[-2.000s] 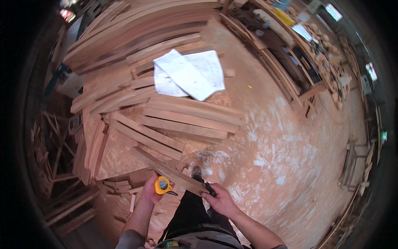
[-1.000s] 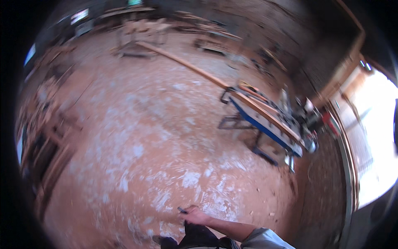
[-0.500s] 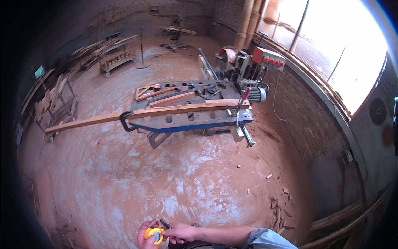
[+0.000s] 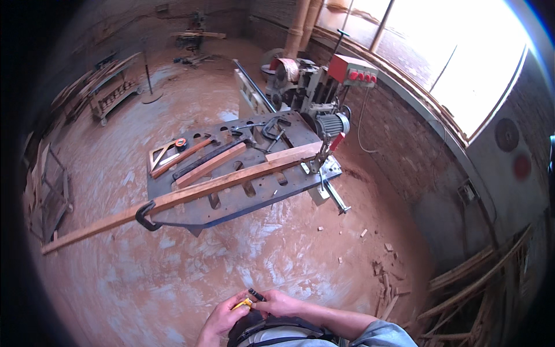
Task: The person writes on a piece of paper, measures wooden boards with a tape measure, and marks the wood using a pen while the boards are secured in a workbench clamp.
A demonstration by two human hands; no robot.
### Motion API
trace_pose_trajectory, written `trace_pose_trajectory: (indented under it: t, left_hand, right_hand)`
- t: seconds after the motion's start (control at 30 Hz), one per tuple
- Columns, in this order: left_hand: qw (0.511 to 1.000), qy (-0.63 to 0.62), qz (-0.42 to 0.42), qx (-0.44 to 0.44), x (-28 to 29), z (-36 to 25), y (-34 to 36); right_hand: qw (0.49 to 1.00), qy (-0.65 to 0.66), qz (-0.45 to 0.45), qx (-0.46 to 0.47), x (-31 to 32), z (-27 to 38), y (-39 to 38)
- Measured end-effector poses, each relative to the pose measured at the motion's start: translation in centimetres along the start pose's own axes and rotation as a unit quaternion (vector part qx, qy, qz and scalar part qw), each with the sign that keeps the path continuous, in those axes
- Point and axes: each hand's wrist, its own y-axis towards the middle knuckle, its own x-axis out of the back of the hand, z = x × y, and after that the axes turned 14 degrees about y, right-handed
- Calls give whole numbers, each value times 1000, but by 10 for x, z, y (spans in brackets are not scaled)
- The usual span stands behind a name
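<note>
Down at the waist, left hand (image 4: pixel 222 319) grips a yellow tape (image 4: pixel 243 303); right hand (image 4: pixel 281 303) pinches a marker (image 4: pixel 256 295), tip pointing left, just above it.

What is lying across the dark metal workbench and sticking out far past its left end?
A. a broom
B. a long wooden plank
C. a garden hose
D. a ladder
B: a long wooden plank lies across the dark metal workbench, its left end reaching far out over the dusty floor.
</note>
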Motion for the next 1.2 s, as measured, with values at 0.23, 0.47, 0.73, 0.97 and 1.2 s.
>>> trace_pose_trajectory:
  t: [0.23,0.47,0.73,0.97,1.2]
  left_hand:
    - [956,292,33,-8,26,-62,79]
    - [851,480,-212,26,133,-92,117]
    - [820,464,-295,160,303,-72,88]
    - [833,410,-316,197,265,-137,168]
    - [829,442,-310,143,225,-175,275]
  right_hand:
    - [995,-4,-82,58,37,12,54]
    - [955,176,-218,95,180,130,59]
    - [826,398,-339,213,364,181,110]
    - [817,412,-357,189,378,166,139]
    - [881,283,-358,124,371,141,129]
